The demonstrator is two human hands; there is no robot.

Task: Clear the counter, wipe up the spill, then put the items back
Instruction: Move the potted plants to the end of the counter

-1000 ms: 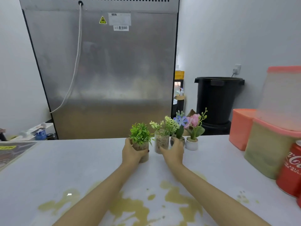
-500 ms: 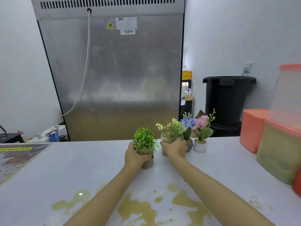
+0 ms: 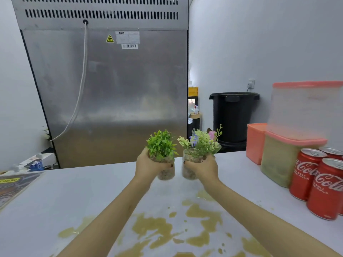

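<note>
While both forearms reach across the spill (image 3: 157, 227), each hand holds one small potted plant beyond the spill's far edge.

1. Left hand (image 3: 148, 166): clamped around the clear, pebble-filled glass of the green leafy plant (image 3: 161, 145). The fingers curl round the glass, and one dark-nailed tip lies on its near face.
2. Right hand (image 3: 204, 167): clamped in the same way around the glass of the pale-flowered plant (image 3: 201, 145), just right of the first. The two glasses stand upright, close together but apart.
3. Whether the glass bases touch the counter (image 3: 74, 191) cannot be told.
4. A pink bloom and a blue bloom show behind the pale-flowered plant; their pots are hidden.

The spill is a yellow-brown liquid, spread in irregular patches and drops over the white counter, under and between the forearms.

To the right of the spill stand red cola cans (image 3: 324, 188). Beyond these, coral-lidded containers (image 3: 278, 160) are stacked. Far beyond the spill, off the counter, are a steel cabinet (image 3: 111, 99) and a black bin (image 3: 233, 117).
</note>
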